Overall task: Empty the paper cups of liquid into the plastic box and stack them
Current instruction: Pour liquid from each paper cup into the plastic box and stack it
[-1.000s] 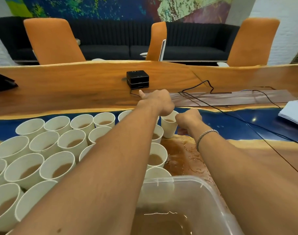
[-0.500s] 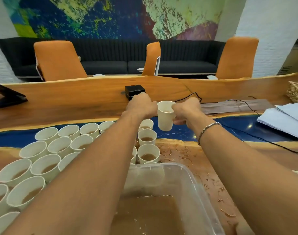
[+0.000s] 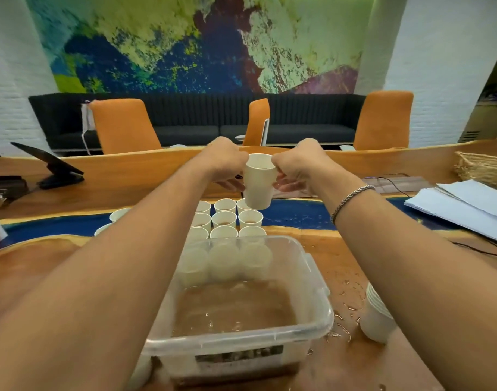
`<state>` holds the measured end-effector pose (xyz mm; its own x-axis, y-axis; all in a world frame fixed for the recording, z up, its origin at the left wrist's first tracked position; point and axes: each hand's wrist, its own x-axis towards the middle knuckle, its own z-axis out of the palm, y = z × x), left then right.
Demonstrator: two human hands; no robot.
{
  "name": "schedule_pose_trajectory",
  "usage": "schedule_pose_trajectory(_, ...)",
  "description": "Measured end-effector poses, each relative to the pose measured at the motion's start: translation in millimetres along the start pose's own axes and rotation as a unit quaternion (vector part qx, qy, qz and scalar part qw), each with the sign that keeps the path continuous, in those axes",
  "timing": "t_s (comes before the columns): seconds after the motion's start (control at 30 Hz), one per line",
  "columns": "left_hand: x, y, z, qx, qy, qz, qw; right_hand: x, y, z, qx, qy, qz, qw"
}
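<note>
Left hand (image 3: 223, 162): gripping white paper cup (image 3: 258, 184), upright.
Right hand (image 3: 299, 165): gripping same cup.
Clear plastic box (image 3: 312, 277): holding brown liquid.

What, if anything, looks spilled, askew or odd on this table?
Liquid is spilled on the wooden table: drops and wet rings lie right of the plastic box, between it and the stack of cups. This liquid belongs inside the box. Nothing else stands out.
</note>
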<state>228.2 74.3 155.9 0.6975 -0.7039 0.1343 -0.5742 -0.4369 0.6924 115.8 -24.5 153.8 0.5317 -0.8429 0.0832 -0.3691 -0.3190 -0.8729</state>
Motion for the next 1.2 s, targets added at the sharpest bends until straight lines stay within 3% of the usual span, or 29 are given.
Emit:
schedule_pose_trajectory(0.13, -34.4, -5.1, -9.9, 0.007, 0.010, 0.011, 1.000, -39.5, 6.2, -7.1, 0.025, -0.035, -0.025, 0.999)
schedule_pose_trajectory(0.3, -74.7, -17.0, -10.2, -0.019, 0.023, -0.007, 1.000, -84.3, 33.7, 1.0, -0.021, -0.141, -0.040, 0.989)
schedule_pose_trajectory(0.4, -95.8, -24.2, -3.1, -0.048, 0.010, -0.013, 0.999, -98.0, 51.4, 12.8, 0.014, -0.186, -0.048, 0.981)
schedule_pose_trajectory(0.5, -110.8, -33.3, 6.3, -0.061, 0.007, -0.017, 0.998, -106.7, 65.8, 25.2, 0.058, -0.173, -0.092, 0.979)
schedule_pose_trajectory(0.67, -118.9, -52.8, 18.0, -0.060, 0.032, -0.010, 0.998, -111.1, 82.7, 34.7, 0.088, -0.178, -0.073, 0.977)
schedule_pose_trajectory(0.8, -115.6, -84.6, 26.4, 0.044, 0.068, 0.015, 0.997, -107.7, 99.2, 39.8, 0.018, -0.157, -0.114, 0.981)
schedule_pose_trajectory(1.2, -106.5, -129.6, 50.9, 0.185, 0.008, 0.015, 0.983, -104.2, 116.9, 53.9, -0.174, -0.130, -0.176, 0.960)
